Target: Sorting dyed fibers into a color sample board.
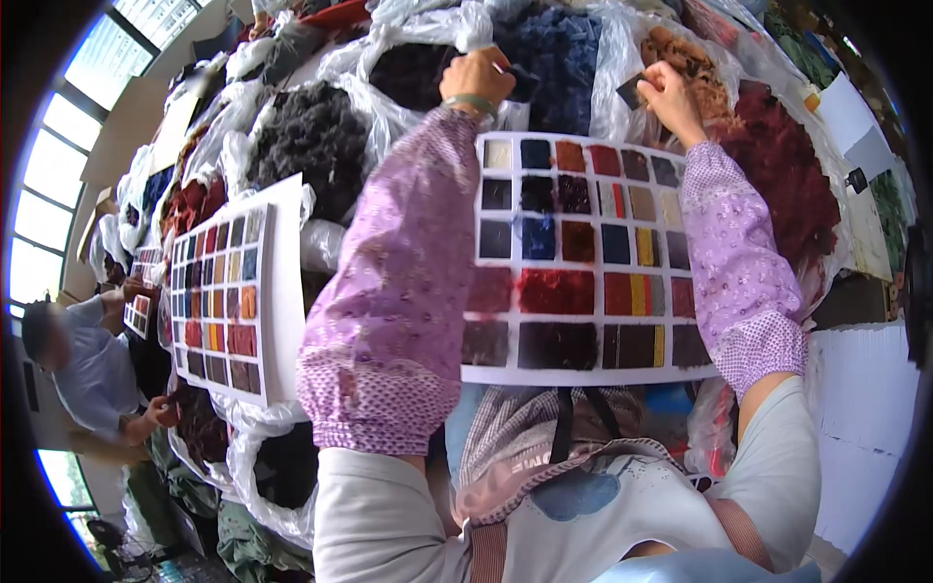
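My left hand (474, 82) is closed over the bags of loose fibre, and a small dark flat swatch (525, 84) sticks out on its right side. Between the thumb and fingers of my right hand (669, 99) is another small dark swatch (632, 91), held above a bag edge. Below both hands lies a white sample board (544, 377) with rows of coloured fibre patches. Blackish fibre (413, 76) is beside my left hand, blue fibre (556, 58) lies between the hands, and orange-brown fibre (695, 73) is behind my right hand.
A second sample board (255, 379) stands at the left. Dark grey fibre (309, 136) and dark red fibre (777, 165) fill other plastic bags. At the far left a co-worker (92, 360) holds a small colour card (138, 315). White panels (860, 418) stand at the right.
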Available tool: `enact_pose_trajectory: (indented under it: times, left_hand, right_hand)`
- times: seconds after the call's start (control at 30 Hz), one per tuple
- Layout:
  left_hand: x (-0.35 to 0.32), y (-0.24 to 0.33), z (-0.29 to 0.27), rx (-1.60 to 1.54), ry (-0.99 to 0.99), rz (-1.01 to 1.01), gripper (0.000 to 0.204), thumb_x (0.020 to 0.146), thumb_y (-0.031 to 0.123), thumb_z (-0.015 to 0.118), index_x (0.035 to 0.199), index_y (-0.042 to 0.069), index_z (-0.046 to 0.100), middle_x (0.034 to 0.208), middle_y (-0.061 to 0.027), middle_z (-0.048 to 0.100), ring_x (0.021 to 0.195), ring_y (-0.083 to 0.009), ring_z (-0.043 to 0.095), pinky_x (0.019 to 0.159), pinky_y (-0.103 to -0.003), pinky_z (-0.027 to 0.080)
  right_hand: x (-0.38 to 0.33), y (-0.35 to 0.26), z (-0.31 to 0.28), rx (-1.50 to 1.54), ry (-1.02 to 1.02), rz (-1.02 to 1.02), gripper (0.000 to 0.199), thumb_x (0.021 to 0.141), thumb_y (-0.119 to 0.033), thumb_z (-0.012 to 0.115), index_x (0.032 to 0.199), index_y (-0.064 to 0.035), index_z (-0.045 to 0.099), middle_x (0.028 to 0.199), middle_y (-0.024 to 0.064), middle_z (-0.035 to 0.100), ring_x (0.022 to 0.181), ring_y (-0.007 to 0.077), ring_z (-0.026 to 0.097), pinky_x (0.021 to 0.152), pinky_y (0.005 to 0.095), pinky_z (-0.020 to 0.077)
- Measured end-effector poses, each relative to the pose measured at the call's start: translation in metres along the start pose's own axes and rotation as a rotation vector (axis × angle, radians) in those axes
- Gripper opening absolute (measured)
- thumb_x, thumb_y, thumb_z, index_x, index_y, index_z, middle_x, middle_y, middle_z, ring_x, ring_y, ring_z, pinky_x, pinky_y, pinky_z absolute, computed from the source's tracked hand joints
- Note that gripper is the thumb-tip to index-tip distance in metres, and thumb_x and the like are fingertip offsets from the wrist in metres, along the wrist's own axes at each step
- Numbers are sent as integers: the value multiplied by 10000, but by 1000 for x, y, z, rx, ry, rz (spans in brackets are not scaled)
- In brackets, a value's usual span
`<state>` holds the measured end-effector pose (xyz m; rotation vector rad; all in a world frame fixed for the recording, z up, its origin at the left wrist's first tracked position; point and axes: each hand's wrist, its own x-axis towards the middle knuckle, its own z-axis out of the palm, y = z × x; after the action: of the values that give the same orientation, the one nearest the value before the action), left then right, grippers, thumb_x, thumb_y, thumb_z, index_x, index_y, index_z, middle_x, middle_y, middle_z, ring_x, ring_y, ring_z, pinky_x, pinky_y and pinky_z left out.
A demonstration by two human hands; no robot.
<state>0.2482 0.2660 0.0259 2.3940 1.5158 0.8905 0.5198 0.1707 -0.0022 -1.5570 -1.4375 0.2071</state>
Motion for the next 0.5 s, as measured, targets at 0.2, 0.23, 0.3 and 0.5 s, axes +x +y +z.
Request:
enact_pose_trajectory:
  times: [0.2,0.23,0.3,0.5]
  left_hand:
    - [-80,-71,-60,-480,-519,-146,261,645,201,647,864,57,642,686,-40,608,609,-110,572,577,-221,474]
    - [-98,-79,-73,-483,-568,-189,249,656,180,640,862,40,634,678,-40,598,599,-99,558,555,-210,467]
    - [-121,-92,-67,-489,-681,-225,204,708,145,626,878,37,596,709,-9,575,611,-71,528,541,-189,452]
    - [-144,-103,-55,-358,-647,-164,247,694,160,609,906,33,612,684,-59,587,609,-113,561,552,-223,473]
  right_hand:
    - [-92,-105,29,-26,-434,-162,204,777,-119,541,975,-69,542,843,76,628,708,160,615,651,264,483]
    - [-108,-119,45,-45,-447,-296,192,752,-110,569,939,-67,552,821,63,633,718,169,620,654,268,482]
    - [-133,-137,62,-115,-369,-526,129,741,-110,590,870,-103,594,812,28,624,672,158,614,587,256,494]
    - [-180,-147,107,-292,-284,-892,28,726,-83,565,743,-78,544,703,20,522,580,134,585,462,241,484]
